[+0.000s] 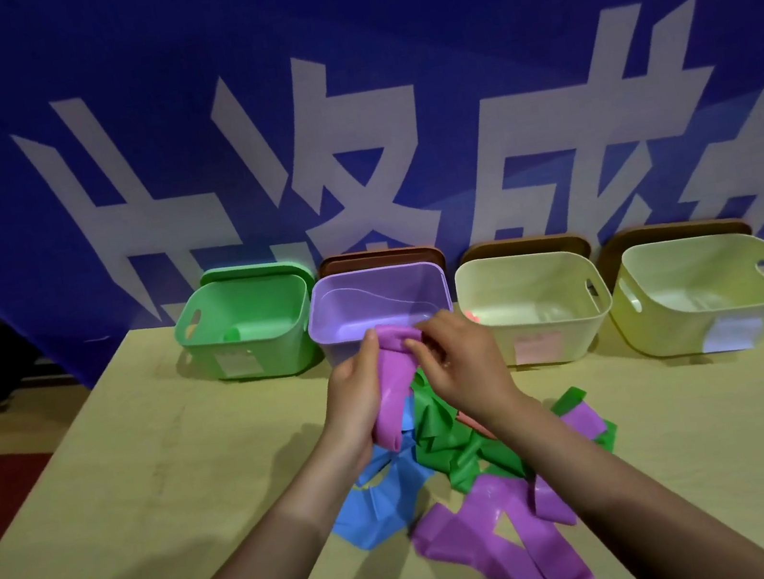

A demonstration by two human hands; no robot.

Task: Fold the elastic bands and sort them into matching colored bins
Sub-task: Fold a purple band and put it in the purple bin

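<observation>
Both hands [414, 375] hold a folded purple band [394, 388].

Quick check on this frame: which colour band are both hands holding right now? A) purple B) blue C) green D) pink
A: the left hand and the right hand both grip a partly folded purple band, held up just in front of the purple bin; the green bands and the blue band lie in the pile on the table.
</observation>
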